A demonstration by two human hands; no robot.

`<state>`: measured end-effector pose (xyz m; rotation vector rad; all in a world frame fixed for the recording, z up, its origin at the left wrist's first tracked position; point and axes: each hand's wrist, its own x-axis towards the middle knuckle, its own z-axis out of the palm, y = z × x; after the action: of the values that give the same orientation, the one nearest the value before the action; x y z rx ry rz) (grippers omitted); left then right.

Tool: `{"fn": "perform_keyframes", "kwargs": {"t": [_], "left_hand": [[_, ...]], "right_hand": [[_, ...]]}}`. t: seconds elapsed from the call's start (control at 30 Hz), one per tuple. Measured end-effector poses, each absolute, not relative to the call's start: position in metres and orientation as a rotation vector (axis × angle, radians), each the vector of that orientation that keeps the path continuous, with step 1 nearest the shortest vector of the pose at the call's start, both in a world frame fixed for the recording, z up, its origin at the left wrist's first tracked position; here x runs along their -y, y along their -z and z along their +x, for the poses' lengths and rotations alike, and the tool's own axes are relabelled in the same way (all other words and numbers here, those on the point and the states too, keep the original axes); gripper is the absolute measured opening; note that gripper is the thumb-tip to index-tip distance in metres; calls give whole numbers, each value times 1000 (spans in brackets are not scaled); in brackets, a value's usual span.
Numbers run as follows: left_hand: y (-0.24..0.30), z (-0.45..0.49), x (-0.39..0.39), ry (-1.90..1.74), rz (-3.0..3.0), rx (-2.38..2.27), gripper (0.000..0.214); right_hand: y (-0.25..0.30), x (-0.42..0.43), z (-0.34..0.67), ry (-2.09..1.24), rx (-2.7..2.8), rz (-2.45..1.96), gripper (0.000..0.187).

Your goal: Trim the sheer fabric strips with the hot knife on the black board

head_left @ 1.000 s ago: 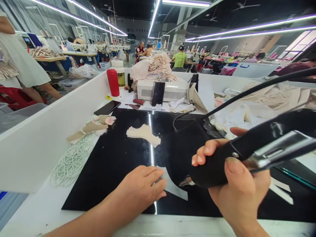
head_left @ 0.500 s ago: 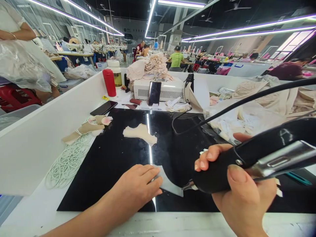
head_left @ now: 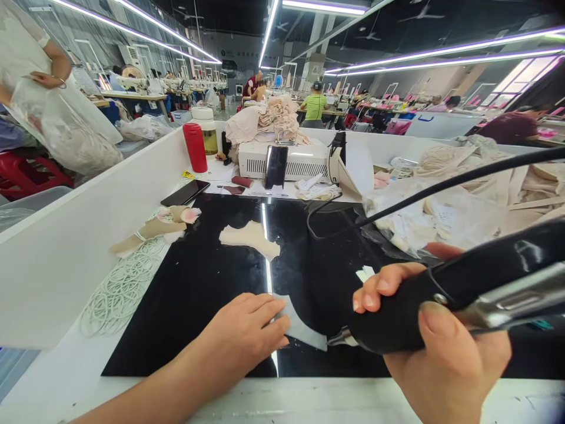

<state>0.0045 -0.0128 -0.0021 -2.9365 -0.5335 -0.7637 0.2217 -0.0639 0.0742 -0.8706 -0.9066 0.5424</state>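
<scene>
My left hand (head_left: 249,327) presses down on a light grey, curved fabric piece (head_left: 304,333) lying on the black mat (head_left: 185,300). Its fingers are bent and close together over the piece's left end. In my right hand (head_left: 450,347) is a thick black handheld power tool (head_left: 397,312) with a silver lever along its side and a cord. The tool's narrow metal tip (head_left: 341,337) meets the right end of the grey piece, or lies just beside it. A cream fabric piece (head_left: 251,237) rests farther back on the mat.
Pale green elastic cord (head_left: 121,294) lies at left by a dark phone (head_left: 185,192). Behind the mat stand a red bottle (head_left: 195,147), a propped phone (head_left: 276,166) and a white machine (head_left: 306,162). A black cable (head_left: 419,197) crosses on the right, near plastic-bagged fabric (head_left: 419,215).
The tool's body and my right hand have shifted slightly right and down, its tip staying at the piece's end. My left hand has barely moved. At left, a person's arm and plastic bag have moved.
</scene>
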Motion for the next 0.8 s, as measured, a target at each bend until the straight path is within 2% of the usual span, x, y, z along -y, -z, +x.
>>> {"fn": "perform_keyframes", "kwargs": {"t": [0.17,0.4,0.6,0.8], "left_hand": [[0,6,11,768,-2938,537,26],[0,5,11,770,-2957,536,26],[-5,3,8,841,-3035,556,26],[-34,-4,0,1091,-3161,900,22]], "right_hand": [[-74,70,221,-544,904,-854,55],[-72,69,219,-568,937,-869,45],[-76,69,221,-560,957,-854,54],[-80,62,208,-572,980,-845,55]]}}
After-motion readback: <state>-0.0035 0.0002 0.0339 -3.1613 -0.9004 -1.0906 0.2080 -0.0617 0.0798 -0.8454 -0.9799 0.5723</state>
